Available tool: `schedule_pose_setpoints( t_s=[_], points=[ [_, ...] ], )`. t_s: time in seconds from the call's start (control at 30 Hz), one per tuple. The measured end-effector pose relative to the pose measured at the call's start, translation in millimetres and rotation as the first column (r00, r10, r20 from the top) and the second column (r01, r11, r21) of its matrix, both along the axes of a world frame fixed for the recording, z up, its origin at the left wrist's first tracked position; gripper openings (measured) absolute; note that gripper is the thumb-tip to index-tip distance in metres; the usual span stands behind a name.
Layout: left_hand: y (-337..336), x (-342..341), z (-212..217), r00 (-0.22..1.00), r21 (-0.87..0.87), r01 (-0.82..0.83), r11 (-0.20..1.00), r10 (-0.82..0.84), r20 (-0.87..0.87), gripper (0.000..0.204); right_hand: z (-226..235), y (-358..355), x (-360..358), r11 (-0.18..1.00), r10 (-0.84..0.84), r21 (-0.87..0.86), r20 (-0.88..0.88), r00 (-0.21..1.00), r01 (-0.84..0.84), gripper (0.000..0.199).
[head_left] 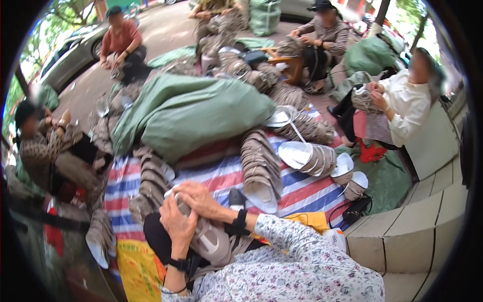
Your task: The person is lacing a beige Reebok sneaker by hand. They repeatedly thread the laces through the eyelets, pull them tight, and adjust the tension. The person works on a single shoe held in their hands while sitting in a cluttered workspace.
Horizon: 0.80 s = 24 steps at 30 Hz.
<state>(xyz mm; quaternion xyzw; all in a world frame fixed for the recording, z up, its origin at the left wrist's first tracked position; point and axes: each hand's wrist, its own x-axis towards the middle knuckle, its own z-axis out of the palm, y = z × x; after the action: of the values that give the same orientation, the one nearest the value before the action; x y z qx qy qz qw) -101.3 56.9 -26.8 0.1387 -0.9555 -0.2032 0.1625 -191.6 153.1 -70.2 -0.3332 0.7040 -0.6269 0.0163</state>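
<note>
Both hands (pixel 188 214) closed around a grey shoe upper (pixel 211 240).

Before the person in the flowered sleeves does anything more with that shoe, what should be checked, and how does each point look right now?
1. Both hands on the shoe: ok, left hand and right hand wrap its toe end.
2. Shoe steady on the lap: ok.
3. Grip tightness: cannot tell.
4. Room on the striped sheet: not ok close by, stacked shoes crowd it.
5. Green sack clear of the hands: ok.
</note>
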Motion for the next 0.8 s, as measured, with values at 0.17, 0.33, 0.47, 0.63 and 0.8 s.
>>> schedule_pose_setpoints(
  t_s=[0.17,0.33,0.47,0.63,0.8],
  points=[
    [-5.7,7.1,2.9,0.994,0.070,0.103,0.992,-0.099,-0.048,0.071,-18.3,-6.5,0.5,0.999,-0.027,0.024,-0.227,0.974,0.034,0.028],
    [-45.3,27.4,8.6,0.967,0.231,0.220,0.948,-0.181,-0.179,0.058,-23.7,-9.2,-5.3,0.998,0.046,0.044,-0.242,0.969,-0.036,0.028],
    [-74.9,66.9,22.9,0.969,0.645,0.012,0.764,0.150,-0.196,0.033,0.3,15.3,-13.6,0.950,0.303,-0.191,0.375,0.876,-0.246,0.035],
    [-91.2,113.2,10.9,0.943,0.790,-0.085,0.608,0.304,-0.132,0.022,2.7,118.3,-46.2,0.975,0.200,-0.067,0.669,0.716,-0.211,0.033],
    [-81.5,128.2,-8.0,0.929,0.704,-0.176,0.688,0.352,-0.113,0.018,-51.5,234.1,-38.2,1.000,0.013,-0.018,0.790,0.614,0.001,0.030]
  ],
)
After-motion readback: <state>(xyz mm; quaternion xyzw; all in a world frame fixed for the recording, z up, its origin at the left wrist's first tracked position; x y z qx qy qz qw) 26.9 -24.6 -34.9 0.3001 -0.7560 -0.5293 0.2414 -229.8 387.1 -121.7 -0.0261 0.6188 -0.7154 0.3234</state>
